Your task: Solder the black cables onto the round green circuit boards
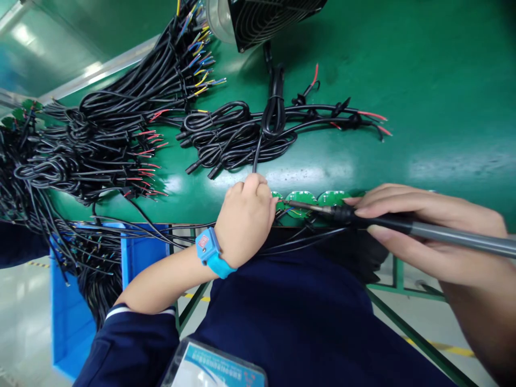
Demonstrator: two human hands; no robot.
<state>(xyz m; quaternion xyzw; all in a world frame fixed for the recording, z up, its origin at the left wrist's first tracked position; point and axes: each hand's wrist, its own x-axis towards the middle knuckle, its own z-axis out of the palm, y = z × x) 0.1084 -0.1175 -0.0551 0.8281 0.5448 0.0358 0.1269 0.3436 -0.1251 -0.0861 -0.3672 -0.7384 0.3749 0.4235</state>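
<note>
My right hand [427, 226] is closed around a soldering iron [455, 236] with a grey handle. The iron points left, and its tip meets the leftmost of a row of small green circuit boards [301, 200] at the bench's front edge. Close to that tip is my left hand [248, 212], closed in a fist with a blue wrist strap [216, 255] on its wrist. A black cable [257, 156] runs into its fingers from a tied coil above. What the left fingertips press on is hidden behind the hand. Black leads hang over the edge from the boards.
Tied black cables [229, 134] with red wire ends lie beyond my left hand. Big cable bundles [137, 97] cover the bench's left side. A black fan unit [274, 21] stands at the back. Below left, a blue bin [66, 328] holds more cables.
</note>
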